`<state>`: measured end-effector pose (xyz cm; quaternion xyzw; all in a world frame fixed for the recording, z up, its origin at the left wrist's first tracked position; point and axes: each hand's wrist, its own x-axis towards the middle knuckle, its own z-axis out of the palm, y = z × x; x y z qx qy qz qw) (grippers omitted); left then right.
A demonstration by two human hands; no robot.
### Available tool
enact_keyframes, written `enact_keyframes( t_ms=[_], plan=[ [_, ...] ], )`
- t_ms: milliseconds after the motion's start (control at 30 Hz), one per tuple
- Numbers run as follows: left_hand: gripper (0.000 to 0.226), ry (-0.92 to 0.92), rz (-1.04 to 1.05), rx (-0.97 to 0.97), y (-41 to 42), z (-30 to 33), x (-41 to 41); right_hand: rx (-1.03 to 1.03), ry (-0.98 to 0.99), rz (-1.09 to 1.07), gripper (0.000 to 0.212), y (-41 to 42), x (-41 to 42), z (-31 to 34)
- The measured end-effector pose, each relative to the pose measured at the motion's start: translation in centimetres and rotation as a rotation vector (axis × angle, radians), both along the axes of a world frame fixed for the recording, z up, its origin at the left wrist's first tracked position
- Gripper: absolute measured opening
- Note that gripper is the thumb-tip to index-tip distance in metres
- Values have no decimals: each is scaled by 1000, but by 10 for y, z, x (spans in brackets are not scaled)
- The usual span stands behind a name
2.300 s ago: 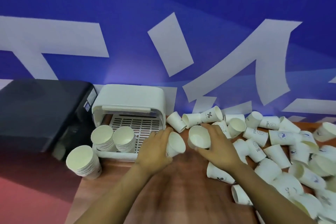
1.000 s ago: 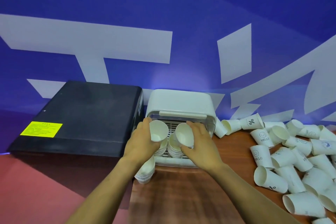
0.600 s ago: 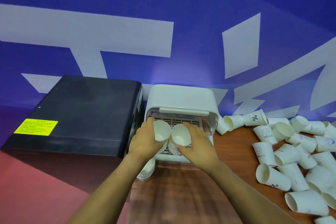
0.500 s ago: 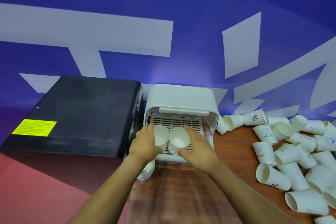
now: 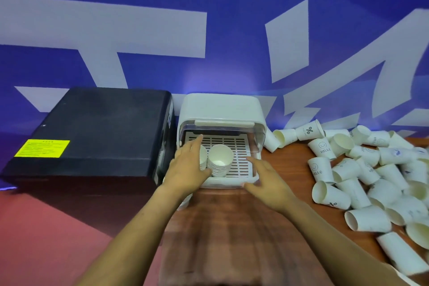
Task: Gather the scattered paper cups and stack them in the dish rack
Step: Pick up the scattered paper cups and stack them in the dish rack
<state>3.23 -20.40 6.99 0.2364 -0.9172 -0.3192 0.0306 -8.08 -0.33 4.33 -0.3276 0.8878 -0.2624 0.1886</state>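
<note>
A white dish rack [image 5: 246,170] with a slotted floor and raised lid stands at the back of the wooden table. Two stacks of white paper cups stand inside it at the front left: the right stack [image 5: 220,160] is in plain view, the left stack [image 5: 203,158] is mostly hidden by my left hand [image 5: 189,167], which rests against it with fingers spread. My right hand [image 5: 267,181] hovers open over the rack's front right corner, holding nothing. Several loose paper cups [image 5: 369,176] lie scattered on the table to the right.
A black box [image 5: 92,132] with a yellow label sits directly left of the rack. A blue wall with white shapes rises behind. The wooden table [image 5: 227,227] runs from the rack toward me. Part of another cup stack [image 5: 184,203] shows under my left wrist.
Both hands carried one cup each from the pile to the rack and set them on the two stacks. My right hand has let go and drawn back to the right; my left hand has opened.
</note>
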Motion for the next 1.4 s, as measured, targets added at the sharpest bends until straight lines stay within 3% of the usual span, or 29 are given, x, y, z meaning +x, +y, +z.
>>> enact_keyframes(
  t_ms=[133, 400, 767, 933, 1233, 1400],
  plan=[
    [90, 61, -60, 40, 27, -3, 0, 71, -12, -57, 70, 44, 17, -4],
    [89, -52, -176, 57, 98, -15, -6, 93, -14, -126, 67, 113, 17, -9],
    [80, -155, -177, -8, 220, -20, -73, 108, -44, -97, 47, 231, -71, -16],
    [78, -215, -185, -3, 283, -37, -106, 211, 18, -48, 41, 293, -111, -24],
    [83, -342, -233, -97, 333, -62, -165, 428, 144, 110, 65, 343, -153, -41],
    [91, -507, -253, -322, 343, -85, -188, 517, 165, 186, 71, 346, -162, -54]
  ],
)
